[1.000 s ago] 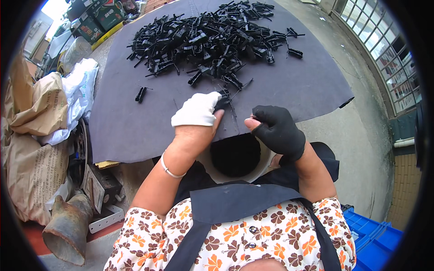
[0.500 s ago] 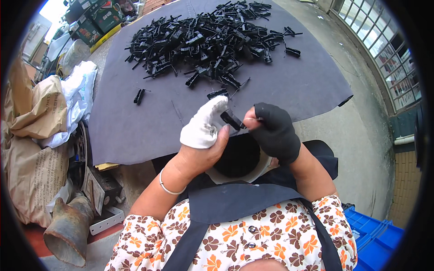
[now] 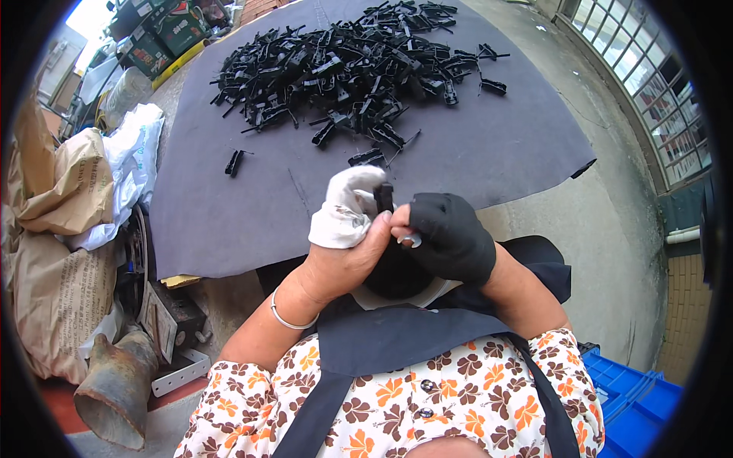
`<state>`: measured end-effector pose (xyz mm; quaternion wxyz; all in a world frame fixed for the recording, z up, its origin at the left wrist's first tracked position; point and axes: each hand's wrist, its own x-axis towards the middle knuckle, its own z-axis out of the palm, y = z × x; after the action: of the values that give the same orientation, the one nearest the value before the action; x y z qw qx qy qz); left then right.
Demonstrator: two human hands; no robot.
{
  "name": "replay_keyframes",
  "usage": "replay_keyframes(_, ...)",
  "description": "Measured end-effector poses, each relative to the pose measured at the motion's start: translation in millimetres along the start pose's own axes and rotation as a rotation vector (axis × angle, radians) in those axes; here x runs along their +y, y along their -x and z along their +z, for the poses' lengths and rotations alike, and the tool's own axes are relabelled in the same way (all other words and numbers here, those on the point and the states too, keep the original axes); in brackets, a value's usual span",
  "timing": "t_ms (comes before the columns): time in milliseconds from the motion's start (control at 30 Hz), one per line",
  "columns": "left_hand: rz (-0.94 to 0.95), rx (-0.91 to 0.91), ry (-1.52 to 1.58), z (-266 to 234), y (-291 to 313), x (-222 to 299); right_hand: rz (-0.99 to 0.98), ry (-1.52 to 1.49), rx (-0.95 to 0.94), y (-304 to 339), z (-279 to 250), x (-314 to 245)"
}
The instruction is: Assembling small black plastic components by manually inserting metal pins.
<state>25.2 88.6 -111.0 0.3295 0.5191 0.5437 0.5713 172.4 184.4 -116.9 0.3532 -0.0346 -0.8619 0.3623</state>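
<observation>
My left hand [image 3: 347, 221], in a white glove with the thumb bare, pinches a small black plastic part [image 3: 383, 197] upright between thumb and fingers. My right hand [image 3: 452, 237], in a black fingerless glove, is closed, its fingertips meeting the left thumb at the part's lower end. A small silvery metal tool [image 3: 413, 240] pokes out of the right fist; most of it is hidden. Below both hands is a round bucket [image 3: 416, 296] with a pale rim and dark inside. Just beyond the left fingers another black part [image 3: 367, 157] lies on the table.
A large heap of similar black parts [image 3: 343, 72] covers the far side of the grey table [image 3: 221, 214]. One single part [image 3: 235, 162] lies at left. Paper sacks [image 3: 57, 282] and a rusty metal pipe [image 3: 114, 393] stand left; blue crates [image 3: 637, 404] stand lower right.
My right hand has come left and slightly down, up against the left thumb. The black part has turned from slanted to upright, and the metal tool's end now shows below the right fingers.
</observation>
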Motion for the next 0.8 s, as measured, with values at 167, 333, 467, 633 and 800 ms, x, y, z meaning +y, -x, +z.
replay_keyframes(167,-0.203,-0.219,0.082,-4,-3,22,0.451,-0.29,0.293,5,11,-2)
replay_keyframes(333,-0.242,-0.114,0.054,-3,-2,20,0.502,-0.31,0.162,-1,-2,-4)
replay_keyframes(467,-0.159,-0.06,-0.043,-1,-5,19,0.443,-0.241,0.032,-4,-8,-8)
replay_keyframes(633,0.163,-0.004,-0.401,3,-9,11,0.527,-0.281,0.049,-3,2,-3)
replay_keyframes(800,0.278,0.028,-0.588,5,-5,10,0.514,-0.351,0.137,2,13,4)
